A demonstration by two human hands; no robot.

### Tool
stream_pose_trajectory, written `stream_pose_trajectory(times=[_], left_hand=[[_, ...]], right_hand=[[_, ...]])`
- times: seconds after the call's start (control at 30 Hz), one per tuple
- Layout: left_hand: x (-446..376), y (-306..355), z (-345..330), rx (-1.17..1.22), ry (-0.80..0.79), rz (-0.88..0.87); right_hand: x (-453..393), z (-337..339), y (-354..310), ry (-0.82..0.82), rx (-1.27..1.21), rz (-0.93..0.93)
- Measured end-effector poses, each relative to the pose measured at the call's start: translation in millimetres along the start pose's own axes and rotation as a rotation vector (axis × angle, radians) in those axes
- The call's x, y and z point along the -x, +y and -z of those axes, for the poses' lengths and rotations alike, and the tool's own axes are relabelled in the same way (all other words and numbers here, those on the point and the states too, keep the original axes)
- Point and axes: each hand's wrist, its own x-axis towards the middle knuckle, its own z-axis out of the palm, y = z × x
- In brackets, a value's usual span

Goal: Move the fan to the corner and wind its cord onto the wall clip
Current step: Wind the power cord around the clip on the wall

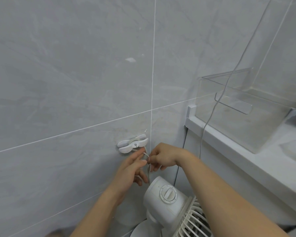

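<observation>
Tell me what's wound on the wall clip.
A few turns of pale cord sit in the wall clip between its wings. How the cord runs below is hidden by the fingers.

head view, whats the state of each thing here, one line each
fan: standing below the hands by the wall, dial facing the camera
cord: partly wound on the clip, the rest running down between both hands toward the fan
wall clip: on the tile, a few turns of cord around it
left hand: grip on the cord
right hand: pinching the cord just below the clip
clear box: on the ledge, nothing seen inside
</observation>
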Motion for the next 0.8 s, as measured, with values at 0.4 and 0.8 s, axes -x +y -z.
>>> stream_pose_trajectory(times=[0.4, 0.8], left_hand=[[20.9, 14.2, 17.2, -0.838, 0.318, -0.492], [-0.1, 18.8, 24.3, -1.138, 0.320, -0.629]], right_hand=[[-0.6, 15.1, 2.7, 0.290, -0.148, 0.115], [-4.9, 8.0, -15.5, 0.315, -0.473, 0.034]])
